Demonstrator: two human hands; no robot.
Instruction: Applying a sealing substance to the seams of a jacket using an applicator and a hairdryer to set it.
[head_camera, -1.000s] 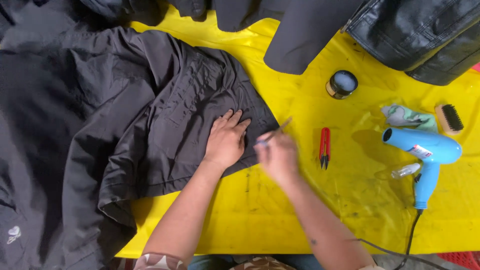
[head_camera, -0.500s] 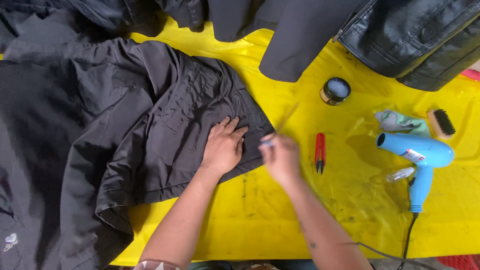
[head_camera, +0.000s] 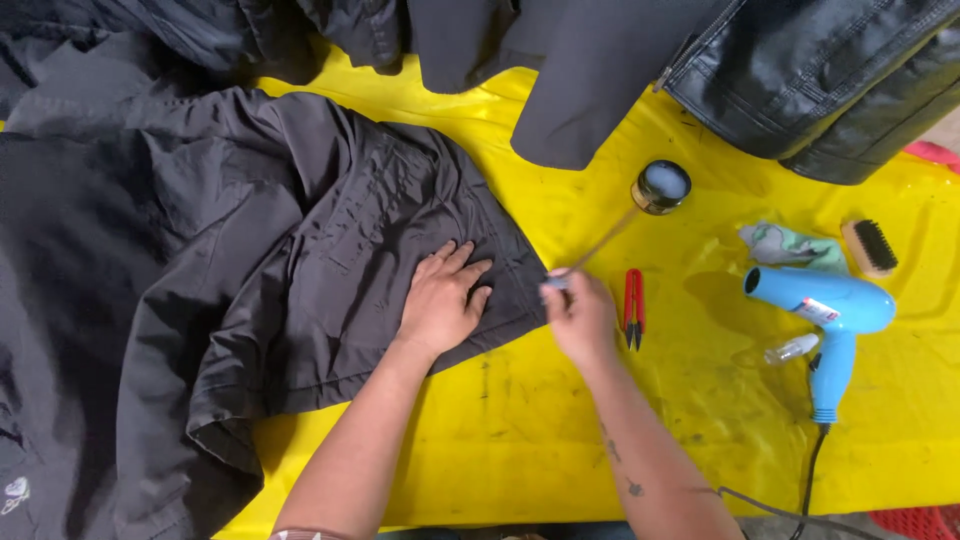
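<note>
left hand (head_camera: 440, 305) pressed flat, fingers spread, on the dark garment (head_camera: 300, 260) spread over the yellow table cover (head_camera: 520, 440); right hand (head_camera: 580, 318), just beside it at the garment's edge, closed around a thin stick (head_camera: 600, 245) that slants up and away toward a small round tin (head_camera: 661, 186). red thread snips (head_camera: 633, 303) lie just right of the right hand, then a blue hair dryer (head_camera: 825, 315), a crumpled cloth (head_camera: 790, 245) and a brush (head_camera: 870, 246) farther right. a black leather jacket (head_camera: 800, 70) lies beyond, at the far right.
</note>
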